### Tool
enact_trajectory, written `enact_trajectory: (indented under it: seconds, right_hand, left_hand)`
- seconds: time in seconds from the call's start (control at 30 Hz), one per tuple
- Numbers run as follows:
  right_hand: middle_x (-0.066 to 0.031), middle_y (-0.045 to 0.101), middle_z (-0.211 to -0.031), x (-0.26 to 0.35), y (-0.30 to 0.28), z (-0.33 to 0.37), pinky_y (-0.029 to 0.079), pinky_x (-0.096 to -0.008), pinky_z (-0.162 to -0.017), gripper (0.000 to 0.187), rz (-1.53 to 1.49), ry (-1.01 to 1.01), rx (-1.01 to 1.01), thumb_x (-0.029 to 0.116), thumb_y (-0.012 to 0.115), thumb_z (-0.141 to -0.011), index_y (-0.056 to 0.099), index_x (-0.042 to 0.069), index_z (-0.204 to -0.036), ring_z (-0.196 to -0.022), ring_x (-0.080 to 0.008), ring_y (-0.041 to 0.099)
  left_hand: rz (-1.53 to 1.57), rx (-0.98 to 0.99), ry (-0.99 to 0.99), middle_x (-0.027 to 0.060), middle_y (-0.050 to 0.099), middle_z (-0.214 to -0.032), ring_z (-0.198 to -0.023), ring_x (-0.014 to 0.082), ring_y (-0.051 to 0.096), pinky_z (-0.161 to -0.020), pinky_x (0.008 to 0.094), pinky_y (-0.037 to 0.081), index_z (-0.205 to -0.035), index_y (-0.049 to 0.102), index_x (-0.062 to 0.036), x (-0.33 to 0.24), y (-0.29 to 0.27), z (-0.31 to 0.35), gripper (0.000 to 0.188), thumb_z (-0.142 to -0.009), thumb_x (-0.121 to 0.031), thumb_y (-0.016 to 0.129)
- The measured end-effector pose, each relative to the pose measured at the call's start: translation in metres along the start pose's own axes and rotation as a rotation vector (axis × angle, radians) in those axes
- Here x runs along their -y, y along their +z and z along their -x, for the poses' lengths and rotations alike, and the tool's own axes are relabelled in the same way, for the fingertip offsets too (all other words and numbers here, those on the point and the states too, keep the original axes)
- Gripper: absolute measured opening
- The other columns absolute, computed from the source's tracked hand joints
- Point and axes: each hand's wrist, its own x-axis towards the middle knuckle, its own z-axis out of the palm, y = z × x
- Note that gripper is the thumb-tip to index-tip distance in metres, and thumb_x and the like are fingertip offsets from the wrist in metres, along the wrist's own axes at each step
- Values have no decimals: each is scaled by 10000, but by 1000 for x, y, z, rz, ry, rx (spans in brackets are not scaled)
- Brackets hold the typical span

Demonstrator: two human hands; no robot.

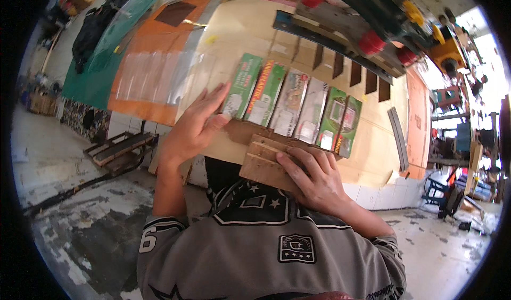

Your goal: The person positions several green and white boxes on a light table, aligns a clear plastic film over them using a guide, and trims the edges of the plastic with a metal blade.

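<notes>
Several slim cardboard boxes lie side by side in a slanted row on the work table (213, 71). At the left end are two green ones, a plain-topped box (242, 89) and one with a red-and-yellow strip (266, 95). Whitish boxes (291, 100) fill the middle, and green boxes (332, 119) end the row at the right. My left hand (198, 121) rests flat against the outer side of the leftmost box, fingers stretched. With my right hand (319, 180) I grip a brown wooden block (261, 164), close to the near ends of the boxes.
Beyond the row, a dark metal bar (303, 28) and several dark strips lie beneath a large machine (367, 12) with red parts. A loose grey strip (398, 137) is at the right. Orange sheeting (128, 100) and a green sheet (88, 81) cover the left side.
</notes>
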Motion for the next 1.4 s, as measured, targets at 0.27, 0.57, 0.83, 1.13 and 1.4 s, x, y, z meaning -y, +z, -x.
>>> enact_trajectory:
  seconds: [0.27, 0.57, 0.83, 1.13, 1.4]
  right_hand:
    - [-133, 625, -1383, -3, 8, 4, 498, -422, -917, 729, 8, -35, -86, 207, 759, -809, 629, 109, -1520, -1125, -296, 607]
    - [-148, 630, -1356, -4, 13, 8, 502, -411, -877, 640, -2, -61, -141, 177, 688, -847, 663, 74, -1479, -1052, -286, 606]
    - [-159, 632, -1346, -4, 10, 8, 497, -400, -887, 605, 10, -69, -133, 194, 622, -894, 651, 53, -1481, -1082, -270, 618]
    - [-163, 639, -1371, -3, 9, 7, 492, -393, -900, 569, 22, -58, -121, 188, 612, -901, 688, 71, -1453, -1046, -265, 608]
    - [-152, 647, -1386, -4, 5, 10, 492, -379, -886, 566, 82, -60, -84, 178, 622, -892, 696, 95, -1447, -1041, -253, 612]
  left_hand:
    - [-31, 37, -50, 287, 434, -1667, -1585, 435, 368, -1339, 534, 163, -1674, 327, 21, 0, 7, -8, 795, -1137, -558, 419]
    - [-35, -1, -36, 307, 495, -1614, -1535, 483, 433, -1326, 554, 203, -1660, 362, 11, -5, 10, -9, 803, -1109, -553, 512]
    - [15, -21, -15, 283, 557, -1571, -1504, 459, 488, -1322, 564, 215, -1624, 428, 10, 1, 11, -13, 772, -1097, -539, 558]
    - [20, 42, -5, 302, 576, -1538, -1406, 473, 579, -1320, 585, 206, -1621, 410, 29, 2, 7, -16, 761, -1085, -469, 617]
    - [-44, 19, 54, 296, 558, -1557, -1478, 461, 507, -1325, 579, 201, -1609, 427, 33, 6, 3, -12, 735, -1096, -468, 592]
